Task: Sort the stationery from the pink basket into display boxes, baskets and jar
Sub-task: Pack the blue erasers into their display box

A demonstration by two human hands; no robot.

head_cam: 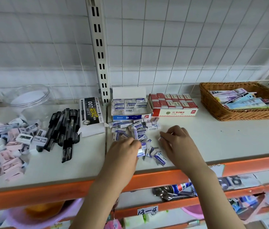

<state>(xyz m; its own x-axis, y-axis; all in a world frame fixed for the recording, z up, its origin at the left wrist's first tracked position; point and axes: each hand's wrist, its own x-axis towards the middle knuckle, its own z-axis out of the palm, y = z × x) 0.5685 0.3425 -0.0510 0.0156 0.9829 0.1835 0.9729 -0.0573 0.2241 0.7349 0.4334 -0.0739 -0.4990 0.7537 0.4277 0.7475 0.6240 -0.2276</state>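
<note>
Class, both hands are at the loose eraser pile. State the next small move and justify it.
Probably lift the erasers each hand pinches into the blue-fronted eraser box just behind the pile; its front right part looks unfilled, while many erasers lie loose on the shelf.

White tiled wall (31, 38) behind wire grid (196, 47), orange-edged white shelf (229, 138).

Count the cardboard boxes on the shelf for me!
3. A black-and-white pen box lies left, a blue-and-white eraser box stands open in the middle, and a red-and-white staples box sits right of it. Others may be out of view.
</note>
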